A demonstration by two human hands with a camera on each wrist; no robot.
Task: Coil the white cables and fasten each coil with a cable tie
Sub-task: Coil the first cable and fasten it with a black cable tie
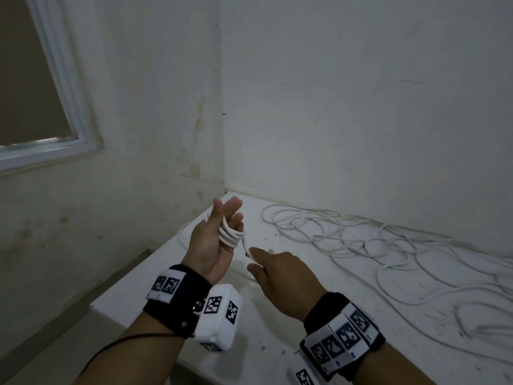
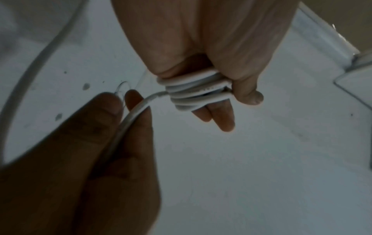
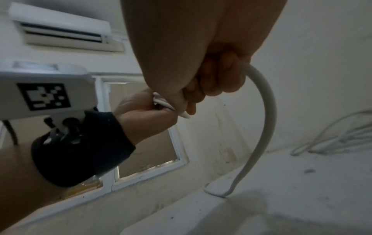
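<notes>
Your left hand [image 1: 215,240] is raised over the desk's [image 1: 319,315] far left corner, palm toward you, with a white cable [image 1: 230,234] wound in several turns round its fingers [image 2: 219,117]; thumb pressed against the coil, so that grip is closed on it. Your right hand [image 1: 280,276] pinches the cable's free run just beside the coil (it trails down to the desk edge). More loose cables [image 1: 388,245] lie tangled along the desk's back edge, by the wall [image 1: 361,107]
</notes>
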